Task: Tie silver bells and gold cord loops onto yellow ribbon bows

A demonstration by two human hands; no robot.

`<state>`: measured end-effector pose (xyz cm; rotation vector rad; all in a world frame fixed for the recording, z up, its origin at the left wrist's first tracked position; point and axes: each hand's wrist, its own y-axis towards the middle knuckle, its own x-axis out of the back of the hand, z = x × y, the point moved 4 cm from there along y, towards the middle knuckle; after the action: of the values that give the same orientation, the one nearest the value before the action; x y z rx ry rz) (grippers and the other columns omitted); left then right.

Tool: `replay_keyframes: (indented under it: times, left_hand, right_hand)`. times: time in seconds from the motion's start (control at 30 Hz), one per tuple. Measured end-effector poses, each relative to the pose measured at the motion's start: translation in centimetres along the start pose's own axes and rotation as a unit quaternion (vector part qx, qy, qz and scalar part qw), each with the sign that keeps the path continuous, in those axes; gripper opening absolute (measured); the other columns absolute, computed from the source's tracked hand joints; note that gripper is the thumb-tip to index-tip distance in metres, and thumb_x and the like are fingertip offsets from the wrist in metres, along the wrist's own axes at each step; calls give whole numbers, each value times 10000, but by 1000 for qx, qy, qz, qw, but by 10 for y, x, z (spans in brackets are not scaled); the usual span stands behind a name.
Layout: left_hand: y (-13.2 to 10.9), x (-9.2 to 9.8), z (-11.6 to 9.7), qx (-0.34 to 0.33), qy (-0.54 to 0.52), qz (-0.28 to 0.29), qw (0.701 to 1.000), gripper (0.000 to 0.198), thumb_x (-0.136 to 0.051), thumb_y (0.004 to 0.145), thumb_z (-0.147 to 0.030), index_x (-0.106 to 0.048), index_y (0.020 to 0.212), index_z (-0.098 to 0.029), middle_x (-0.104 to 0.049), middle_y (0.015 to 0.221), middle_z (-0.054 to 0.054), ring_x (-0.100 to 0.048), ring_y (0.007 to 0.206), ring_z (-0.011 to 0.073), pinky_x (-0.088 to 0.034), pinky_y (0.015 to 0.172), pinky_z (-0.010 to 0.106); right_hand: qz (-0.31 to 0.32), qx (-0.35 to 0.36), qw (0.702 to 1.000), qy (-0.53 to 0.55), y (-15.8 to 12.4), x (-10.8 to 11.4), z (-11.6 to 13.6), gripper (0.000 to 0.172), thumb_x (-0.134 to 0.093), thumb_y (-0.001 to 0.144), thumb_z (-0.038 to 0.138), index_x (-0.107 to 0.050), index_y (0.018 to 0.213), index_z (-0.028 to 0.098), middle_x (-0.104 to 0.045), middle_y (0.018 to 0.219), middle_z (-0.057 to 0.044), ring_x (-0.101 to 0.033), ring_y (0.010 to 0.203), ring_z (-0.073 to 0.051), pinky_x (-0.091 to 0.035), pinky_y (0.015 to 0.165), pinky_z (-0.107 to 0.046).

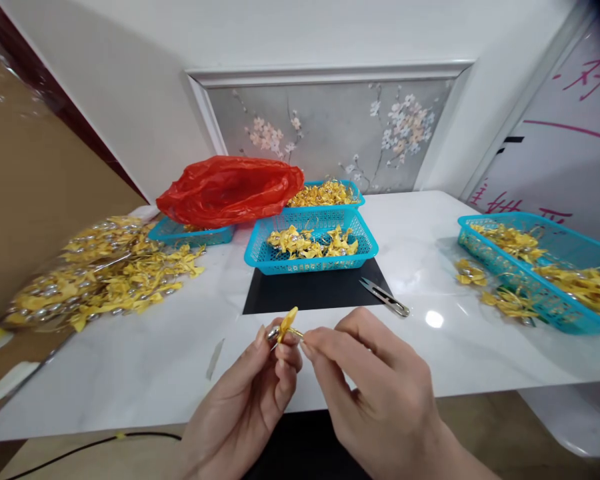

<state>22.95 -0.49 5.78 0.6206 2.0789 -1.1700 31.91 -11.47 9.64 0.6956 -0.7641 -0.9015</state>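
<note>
1. The left hand (pixel 257 393) grasped a yellow flower piece (pixel 287 325) by its silver bead, between thumb and fingers, above the near part of the white table (pixel 170 380).
2. The right hand (pixel 380 380) pinched the piece's thin gold stem (pixel 296 332) between thumb and forefinger, so the flower lay between the two hands.
3. Beyond them, a pair of snips (pixel 387 299) lay at the right edge of a black mat (pixel 290 295).
4. A blue basket (pixel 310 268) holding similar yellow pieces stood partly on that mat.
5. To the left spread a pile of yellow pieces (pixel 135 280); to the right, loose ones (pixel 510 304) lay beside a larger-looking blue basket (pixel 575 310).
6. Farther back, a red plastic bag (pixel 225 190) partly covered two more baskets, before a framed floral panel (pixel 325 127).
</note>
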Motion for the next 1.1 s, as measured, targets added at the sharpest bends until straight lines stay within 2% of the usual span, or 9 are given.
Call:
replay_keyframes:
  times: [0.1,0.2,0.4,0.5,0.67,0.77,0.87,1.0,1.1]
  left_hand:
    - [0,2,-1,-10,13,10,1000,522,-266,1004,-19,-726,760,-63,-726,710,150,-754,580,139,-631,550,183]
    - [0,4,-2,-25,40,35,998,463,-335,974,32,-759,812,-65,-748,727,145,-755,596,133,-634,577,184]
    - [2,6,0,-70,86,84,990,203,-627,863,12,-792,842,-103,-768,724,97,-746,622,122,-634,615,167]
    - [2,8,0,-82,103,86,988,116,-750,779,-22,-799,836,-111,-768,716,81,-735,624,116,-629,626,158]
    - [2,8,-1,-94,138,75,983,220,-908,619,-139,-810,817,-132,-769,696,54,-713,617,103,-618,623,139]
    - [0,7,-2,-119,170,65,976,250,-932,582,-220,-817,796,-157,-773,675,41,-711,621,108,-610,614,132]
    - [-6,3,-3,-171,213,74,959,201,-920,603,-254,-824,763,-180,-789,703,37,-698,604,105,-600,608,132]
    - [-15,-1,-6,-267,286,76,917,144,-911,611,-249,-829,720,-205,-804,768,35,-686,606,117,-589,621,152]
    - [-17,0,-8,-287,352,87,886,125,-887,639,-190,-835,748,-224,-802,769,36,-682,622,128,-577,629,161]
  right_hand:
    - [3,5,1000,-1,1,-1,1,163,-566,893,27,-712,856,88,-526,673,-46,-496,571,-113,-405,458,-215]
    - [12,5,1000,3,0,-2,1,171,-553,891,13,-703,856,88,-530,687,-51,-507,588,-122,-449,497,-238]
    - [24,-1,1000,20,-3,-2,0,181,-536,901,10,-683,862,107,-524,708,-46,-510,608,-125,-467,523,-247]
    - [33,-4,999,27,-3,-1,0,175,-533,901,4,-674,859,98,-521,712,-53,-509,617,-127,-470,535,-252]
    - [39,4,999,18,-2,1,1,194,-514,889,-16,-676,871,88,-536,710,-71,-515,625,-142,-476,541,-270]
    - [36,9,999,14,-2,2,1,201,-511,893,-17,-677,897,96,-538,725,-69,-523,633,-138,-473,541,-260]
    - [37,-2,999,14,-4,5,-3,219,-501,897,-16,-663,911,131,-534,757,-52,-538,641,-122,-465,539,-236]
    - [61,-21,998,23,-10,8,-12,206,-518,901,9,-623,916,186,-526,804,-31,-558,666,-115,-452,516,-210]
    - [64,-24,997,31,-15,10,-17,208,-530,902,20,-624,936,202,-524,810,-25,-567,672,-120,-469,527,-219]
